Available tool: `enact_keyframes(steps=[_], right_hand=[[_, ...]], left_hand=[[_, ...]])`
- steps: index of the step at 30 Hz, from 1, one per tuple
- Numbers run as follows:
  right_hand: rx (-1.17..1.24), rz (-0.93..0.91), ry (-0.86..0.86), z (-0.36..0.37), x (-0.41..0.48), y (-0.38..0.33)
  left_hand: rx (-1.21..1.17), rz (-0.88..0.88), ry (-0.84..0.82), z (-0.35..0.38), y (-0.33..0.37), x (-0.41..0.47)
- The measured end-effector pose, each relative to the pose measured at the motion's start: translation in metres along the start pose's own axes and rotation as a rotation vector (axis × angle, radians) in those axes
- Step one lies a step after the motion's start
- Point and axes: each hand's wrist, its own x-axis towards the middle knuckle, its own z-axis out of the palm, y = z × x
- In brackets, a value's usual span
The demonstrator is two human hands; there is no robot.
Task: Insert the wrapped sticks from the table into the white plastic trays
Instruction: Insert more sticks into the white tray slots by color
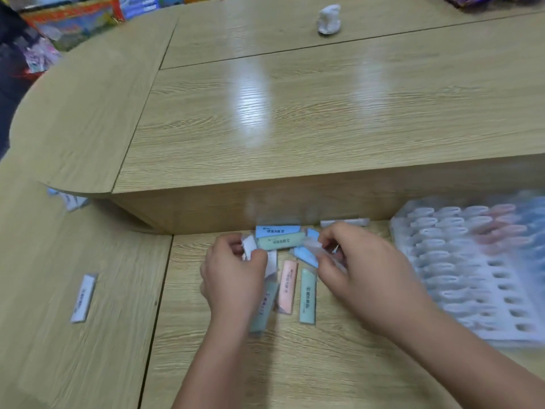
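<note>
Count: roughly ten loose sticks (pixel 288 286) on the lower counter (pixel 295 364); blur blocks an exact number. By colour: 3 green, 3 blue, 1 pink, the rest white. Most are clustered against the raised step. 1 stray stick (pixel 84 298) lies well apart at left.

Trays (pixel 472 290): 1 white stack at right, layer count unclear. It has rows of oval slots, and a few far slots hold pink and blue.

Look: short flat pastel bars in clear wrap, dark print lengthwise.

Left hand (pixel 233 276): fingers curled, pinching a white stick (pixel 249 245) at its end. Right hand (pixel 354 261): fingers curled on a blue stick (pixel 306 256), gripping its wrap. The hands are near each other, not touching, over the cluster.

1 white lump (pixel 328 19) sits on the upper level.
</note>
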Motion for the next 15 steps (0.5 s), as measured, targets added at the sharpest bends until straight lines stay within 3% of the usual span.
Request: enact_keyframes(steps=[4,8,15], right_hand=[[0.228,-0.028,0.098,-0.038,-0.012,0.010],[0.254,-0.054,0.266,-0.082,-0.030,0.038],[0.391,0.102,0.493,-0.133,-0.063,0.107]], left_hand=[[-0.222,0.004,0.116,-0.005,0.005,-0.004],[-0.349,0.148,0.173,-0.014,0.023,-0.029],[-0.565,0.454,-0.086,0.018,0.099,-0.099]])
